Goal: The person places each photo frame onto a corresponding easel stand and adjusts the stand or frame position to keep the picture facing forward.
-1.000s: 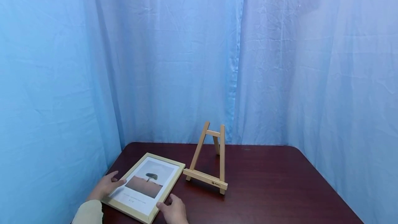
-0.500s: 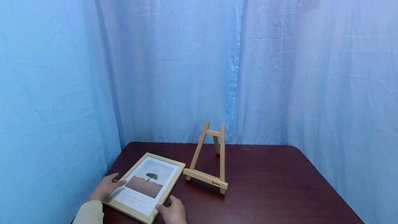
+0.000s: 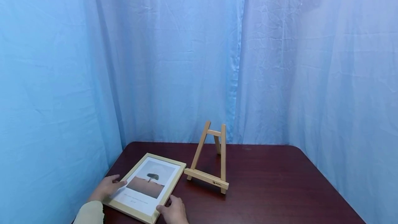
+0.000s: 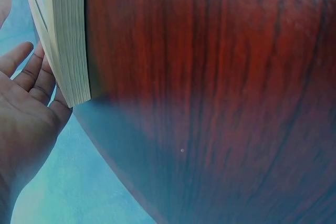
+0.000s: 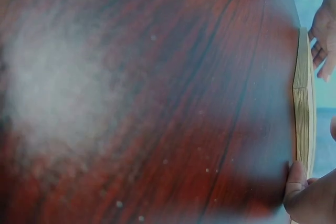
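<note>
A picture frame (image 3: 144, 186) with a pale wooden border lies on the dark red table, showing a print of a tree. At its left side is my left hand (image 3: 107, 186), thumb over the glass and the other fingers loosely extended along the outer edge. In the left wrist view that hand (image 4: 26, 108) reaches beside the frame's edge (image 4: 68, 35). My right hand (image 3: 173, 211) holds the near right edge, thumb on the border and fingers bent against the side. The right wrist view shows a fingertip (image 5: 296, 174) on the frame's side (image 5: 302, 108); its underside is hidden.
A small wooden easel (image 3: 206, 177) stands upright just right of the frame, its ledge close to the frame's far right corner. The dark red table (image 3: 280, 189) has rounded far corners. Blue curtains (image 3: 186, 61) hang behind it and at both sides.
Hands, frame and easel keep nearly the same places. The whole head view has shifted very slightly.
</note>
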A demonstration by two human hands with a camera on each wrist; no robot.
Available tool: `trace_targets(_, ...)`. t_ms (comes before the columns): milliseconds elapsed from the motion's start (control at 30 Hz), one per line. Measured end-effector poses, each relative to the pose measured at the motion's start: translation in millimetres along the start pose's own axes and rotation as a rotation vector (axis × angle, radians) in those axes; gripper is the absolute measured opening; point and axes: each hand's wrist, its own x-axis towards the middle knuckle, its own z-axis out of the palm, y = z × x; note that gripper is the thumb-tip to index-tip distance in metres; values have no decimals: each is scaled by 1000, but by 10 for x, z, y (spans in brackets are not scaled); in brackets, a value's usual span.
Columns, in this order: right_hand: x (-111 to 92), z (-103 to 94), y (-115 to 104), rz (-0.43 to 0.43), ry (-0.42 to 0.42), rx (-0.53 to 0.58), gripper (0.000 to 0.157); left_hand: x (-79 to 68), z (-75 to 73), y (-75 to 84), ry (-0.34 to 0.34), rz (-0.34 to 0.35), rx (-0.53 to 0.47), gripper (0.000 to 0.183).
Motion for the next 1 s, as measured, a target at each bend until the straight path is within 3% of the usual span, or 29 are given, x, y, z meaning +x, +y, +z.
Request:
trace_targets(167, 24, 21, 8, 6, 4, -13, 51, -6, -1, 7, -10, -6, -7, 82)
trace_targets(567, 13, 61, -5, -5, 10, -62, 68, -12, 9, -24, -34, -6, -3, 75)
trace_targets(667, -3, 59, -12, -21, 16, -62, 66, -11, 14, -35, -30, -7, 0, 70)
trace_targets(900, -35, 46, -45, -54, 30, -72, 37, -9, 23, -77, -29, 15, -20, 56)
trace_targets(1000, -43, 43, -56, -56, 35, -67, 35, 3, 32, -87, -42, 22, -21, 53)
